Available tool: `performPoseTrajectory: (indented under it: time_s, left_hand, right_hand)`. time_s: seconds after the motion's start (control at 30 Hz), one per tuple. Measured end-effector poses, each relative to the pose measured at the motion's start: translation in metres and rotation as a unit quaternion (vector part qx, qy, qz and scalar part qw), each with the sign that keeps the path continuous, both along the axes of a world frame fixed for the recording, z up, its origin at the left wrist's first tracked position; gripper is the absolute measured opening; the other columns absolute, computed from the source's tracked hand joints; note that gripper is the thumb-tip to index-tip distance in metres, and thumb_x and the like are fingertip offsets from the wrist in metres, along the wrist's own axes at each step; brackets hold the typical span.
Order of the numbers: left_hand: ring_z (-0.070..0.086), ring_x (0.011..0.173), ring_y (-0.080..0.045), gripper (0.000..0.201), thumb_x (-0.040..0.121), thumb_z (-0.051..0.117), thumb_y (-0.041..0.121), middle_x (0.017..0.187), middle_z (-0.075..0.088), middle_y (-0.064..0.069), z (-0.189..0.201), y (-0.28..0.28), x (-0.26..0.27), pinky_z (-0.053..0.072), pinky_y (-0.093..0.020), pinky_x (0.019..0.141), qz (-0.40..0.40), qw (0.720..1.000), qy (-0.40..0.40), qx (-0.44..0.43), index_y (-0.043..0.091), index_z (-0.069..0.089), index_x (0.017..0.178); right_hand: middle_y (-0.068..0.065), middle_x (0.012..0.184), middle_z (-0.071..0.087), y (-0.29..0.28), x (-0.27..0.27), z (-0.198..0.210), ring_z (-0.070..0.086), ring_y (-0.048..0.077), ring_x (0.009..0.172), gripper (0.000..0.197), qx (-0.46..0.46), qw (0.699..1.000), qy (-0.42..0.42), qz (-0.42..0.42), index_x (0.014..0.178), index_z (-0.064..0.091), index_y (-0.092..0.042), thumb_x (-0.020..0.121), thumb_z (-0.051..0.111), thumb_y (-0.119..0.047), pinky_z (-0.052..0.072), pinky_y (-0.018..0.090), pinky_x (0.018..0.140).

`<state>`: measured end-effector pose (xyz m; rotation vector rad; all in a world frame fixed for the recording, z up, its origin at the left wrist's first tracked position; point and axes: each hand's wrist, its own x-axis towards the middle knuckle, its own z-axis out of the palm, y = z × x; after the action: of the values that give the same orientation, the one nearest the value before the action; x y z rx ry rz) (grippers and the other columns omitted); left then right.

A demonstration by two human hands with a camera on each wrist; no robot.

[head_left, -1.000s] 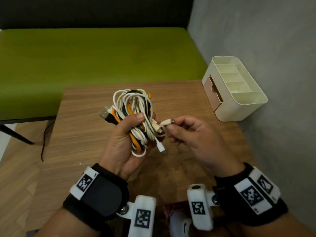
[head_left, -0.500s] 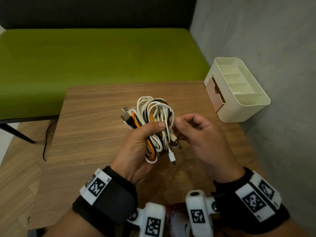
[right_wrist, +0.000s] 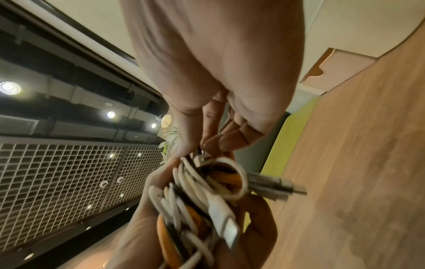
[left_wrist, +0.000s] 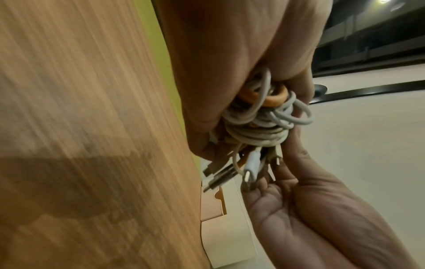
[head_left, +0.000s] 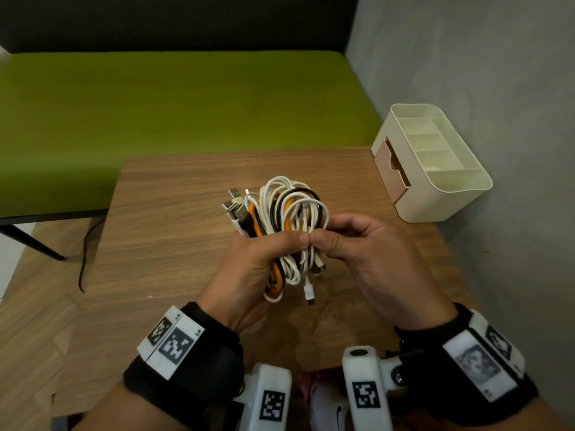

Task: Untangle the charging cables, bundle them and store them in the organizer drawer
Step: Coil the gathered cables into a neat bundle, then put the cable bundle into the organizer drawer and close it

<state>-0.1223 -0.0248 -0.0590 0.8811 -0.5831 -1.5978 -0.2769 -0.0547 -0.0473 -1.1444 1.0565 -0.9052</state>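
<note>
Head view shows the cables [head_left: 287,225], white, black and orange strands wound into one knotted clump, held in the air above the middle of the surface [head_left: 174,244], not resting on it. The left hand [head_left: 252,269] has its fingers curled round the clump's middle, thumb across the front; the right hand [head_left: 367,250] pinches at the strands on the clump's right side, thumb tip beside the left thumb. A white plug [head_left: 309,290] dangles below the clump, and several metal plugs [head_left: 235,203] stick out at its upper left. The organizer [head_left: 448,194] sits at the far right corner of the surface against the wall, its pink drawer [head_left: 392,169] pulled only slightly out. By my reading the task has hardly begun: no cable is separated, none is bundled, nothing is in the drawer, so the picking apart, the coiling and the storing all remain. Left wrist view adds what the head view hides: the underside of the clump [left_wrist: 260,123], where loose plug ends hang over the right hand's palm [left_wrist: 299,209], whose fingers reach up to the tangle's lower edge. Right wrist view, somewhat blurred, brings the right fingers [right_wrist: 232,138] close to the strands at the top of the clump [right_wrist: 202,191] and the metal plugs [right_wrist: 273,185] pointing out sideways; exactly which strand is pinched I cannot tell.
</note>
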Motion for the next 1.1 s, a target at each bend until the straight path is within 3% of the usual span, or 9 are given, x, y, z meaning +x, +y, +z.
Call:
performPoseTrajectory:
  time_s: [0.1,0.23,0.37,0.47,0.6,0.77,0.87,0.93,1.1]
  left_hand:
    - [0.060,0.113,-0.047,0.052,0.069,0.070,0.000,0.121,0.061,-0.034,0.000,0.003,-0.002,0.052,-0.051,0.093,-0.015,1.000,-0.010,0.004,-0.006,0.062,0.120]
    - [0.064,0.105,-0.047,0.050,0.068,0.068,-0.004,0.115,0.063,-0.034,0.001,0.005,-0.006,0.055,-0.051,0.087,-0.038,0.999,-0.014,-0.002,-0.011,0.061,0.116]
    - [0.071,0.075,-0.030,0.038,0.068,0.065,-0.006,0.085,0.069,-0.025,0.003,0.007,-0.006,0.059,-0.038,0.065,-0.065,0.998,-0.012,-0.007,-0.012,0.062,0.105]
    - [0.071,0.077,-0.030,0.040,0.070,0.071,-0.003,0.089,0.069,-0.023,0.007,0.007,-0.006,0.059,-0.039,0.065,-0.077,0.997,-0.014,-0.020,-0.008,0.063,0.108]
    - [0.071,0.080,-0.027,0.042,0.071,0.076,-0.002,0.091,0.070,-0.018,0.009,0.006,-0.006,0.059,-0.035,0.066,-0.064,0.997,-0.043,-0.027,-0.005,0.062,0.111]
    - [0.067,0.086,-0.034,0.038,0.071,0.069,0.003,0.097,0.069,-0.022,0.005,0.005,-0.006,0.057,-0.042,0.075,-0.024,0.996,-0.083,0.015,-0.005,0.066,0.108]
    - [0.062,0.101,-0.048,0.046,0.073,0.068,0.004,0.114,0.062,-0.036,0.002,0.002,-0.005,0.051,-0.057,0.089,-0.008,0.997,-0.077,0.020,-0.012,0.060,0.116]
    - [0.058,0.100,-0.051,0.046,0.074,0.067,0.005,0.113,0.057,-0.042,0.002,0.000,-0.003,0.043,-0.065,0.095,0.003,0.997,-0.076,0.018,-0.015,0.057,0.115]
    - [0.065,0.079,-0.031,0.018,0.070,0.072,0.007,0.084,0.067,-0.018,0.004,-0.009,0.003,0.053,-0.044,0.075,0.047,0.992,-0.120,-0.009,0.012,0.076,0.088]
  right_hand:
    - [0.006,0.077,0.072,-0.004,-0.004,0.001,0.067,0.015,0.070,0.045,0.017,1.000,0.015,0.018,0.084,0.072,-0.010,0.048,0.083,-0.036,0.049,0.029,0.066]
    - [-0.004,0.058,0.061,-0.005,-0.008,0.005,0.055,0.006,0.053,0.034,-0.010,0.996,0.088,0.032,0.077,0.067,-0.009,0.057,0.082,-0.032,0.044,0.019,0.052]
    - [-0.006,0.054,0.057,-0.006,-0.011,0.007,0.047,0.006,0.049,0.033,-0.007,0.990,0.126,0.067,0.061,0.061,-0.021,0.049,0.082,-0.044,0.037,0.020,0.049]
    - [-0.009,0.052,0.056,-0.005,-0.013,0.011,0.046,0.002,0.046,0.042,-0.001,0.988,0.133,0.084,0.063,0.056,-0.015,0.048,0.080,-0.046,0.036,0.016,0.047]
    - [-0.008,0.051,0.043,-0.002,-0.016,0.011,0.036,0.010,0.051,0.052,-0.008,0.977,0.193,0.087,0.063,0.046,-0.020,0.050,0.080,-0.057,0.029,0.029,0.052]
    - [-0.007,0.061,0.049,0.000,-0.011,0.010,0.044,0.009,0.060,0.034,-0.087,0.968,0.221,0.076,0.066,0.052,-0.021,0.072,0.083,-0.034,0.038,0.033,0.060]
    - [-0.010,0.067,0.056,0.003,-0.011,0.014,0.048,0.001,0.062,0.023,-0.178,0.956,0.218,0.080,0.076,0.060,-0.017,0.077,0.082,-0.024,0.042,0.019,0.058]
    - [-0.012,0.075,0.060,0.003,-0.015,0.015,0.054,0.001,0.067,0.018,-0.217,0.944,0.229,0.098,0.084,0.065,-0.018,0.079,0.081,-0.018,0.043,0.014,0.061]
    - [-0.016,0.083,0.064,-0.004,-0.025,0.004,0.060,-0.002,0.081,0.008,-0.293,0.905,0.304,0.050,0.097,0.073,-0.019,0.090,0.071,-0.020,0.042,0.006,0.066]
